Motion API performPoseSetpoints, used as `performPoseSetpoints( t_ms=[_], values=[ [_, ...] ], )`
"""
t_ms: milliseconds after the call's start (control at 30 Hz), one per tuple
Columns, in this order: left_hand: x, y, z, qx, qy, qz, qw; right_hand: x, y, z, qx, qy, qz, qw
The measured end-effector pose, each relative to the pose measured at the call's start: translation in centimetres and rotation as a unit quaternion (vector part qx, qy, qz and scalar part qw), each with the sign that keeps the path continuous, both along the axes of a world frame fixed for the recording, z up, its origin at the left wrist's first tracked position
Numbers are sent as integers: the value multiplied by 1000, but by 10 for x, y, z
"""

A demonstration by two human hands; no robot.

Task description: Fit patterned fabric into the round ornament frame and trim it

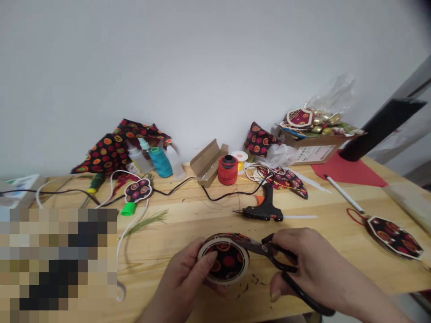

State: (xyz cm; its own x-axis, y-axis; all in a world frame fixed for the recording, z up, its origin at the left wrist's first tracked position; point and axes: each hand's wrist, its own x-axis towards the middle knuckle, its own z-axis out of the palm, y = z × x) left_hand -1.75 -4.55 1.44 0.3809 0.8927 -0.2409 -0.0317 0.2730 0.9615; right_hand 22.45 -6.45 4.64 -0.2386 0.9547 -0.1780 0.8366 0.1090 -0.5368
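My left hand (188,273) grips a round ornament (227,264), a pale ring frame over dark fabric with red and orange circles. Its thumb lies across the front of the frame. In my right hand (310,260) is a pair of black-handled scissors (266,249), the fingers through the handle loops. The scissor blades reach the ornament's upper right edge, where patterned fabric shows along the rim. How far apart the blades are, I cannot tell. Small dark fabric scraps (247,286) lie on the wooden table (188,224) just below the ornament.
Beyond my hands lies a black glue gun (264,208) with its cord. Red thread (227,172), teal thread (160,162) and a small open box (208,166) stand near the wall. A filled carton (313,150) is at back right; an octagonal ornament (393,237) lies right. A blurred patch covers the lower left.
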Motion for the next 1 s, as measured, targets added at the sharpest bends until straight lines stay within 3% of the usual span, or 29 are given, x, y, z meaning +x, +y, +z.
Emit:
performPoseSetpoints(
  t_ms=[267,533,700,867,1000],
  values=[
    [4,-1,-1,-4,-2,19,1000,-1,0,-1,55,1,15,998],
    [2,0,3,11,4,21,1000,-2,0,2,-22,23,-2,999],
    [5,-3,2,15,10,44,999,1,0,-2,57,-1,17,998],
    [1,0,1,14,5,15,1000,4,1,-9,136,-37,44,989],
    [-2,3,2,16,3,5,1000,2,3,-11,144,49,-5,988]
  ],
)
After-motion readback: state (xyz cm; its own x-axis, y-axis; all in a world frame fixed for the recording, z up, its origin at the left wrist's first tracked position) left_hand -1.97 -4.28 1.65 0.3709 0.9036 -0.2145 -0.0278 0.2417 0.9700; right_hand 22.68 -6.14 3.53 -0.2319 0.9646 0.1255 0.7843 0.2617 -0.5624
